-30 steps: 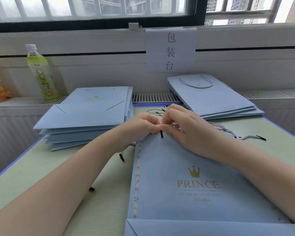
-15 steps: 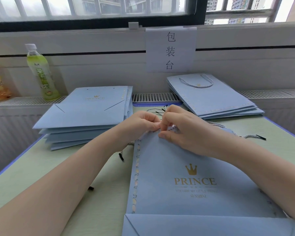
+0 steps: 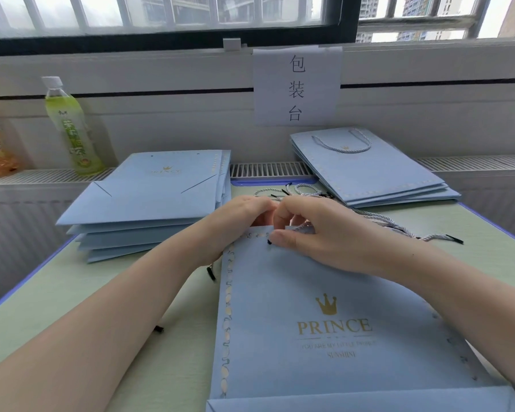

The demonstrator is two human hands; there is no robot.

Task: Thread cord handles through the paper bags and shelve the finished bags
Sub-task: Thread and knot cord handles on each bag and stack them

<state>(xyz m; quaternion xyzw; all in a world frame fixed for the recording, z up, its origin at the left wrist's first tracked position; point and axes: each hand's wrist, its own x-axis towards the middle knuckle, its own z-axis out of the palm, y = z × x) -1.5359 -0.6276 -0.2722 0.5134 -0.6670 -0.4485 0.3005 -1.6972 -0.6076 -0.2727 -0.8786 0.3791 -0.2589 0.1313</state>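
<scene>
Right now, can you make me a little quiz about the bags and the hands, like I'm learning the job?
1. True or false: the top bag of the right stack already has a cord handle.
2. Which word is printed in gold on the front bag? A) PRINCE B) QUEEN C) STAR
3. Fill in: the green bottle stands to the ____ of the left stack.

Key
1. True: a looped handle lies on it.
2. A.
3. Left. Meanwhile the left hand and right hand pinch at the front bag's top edge, where a black cord tip shows.
</scene>
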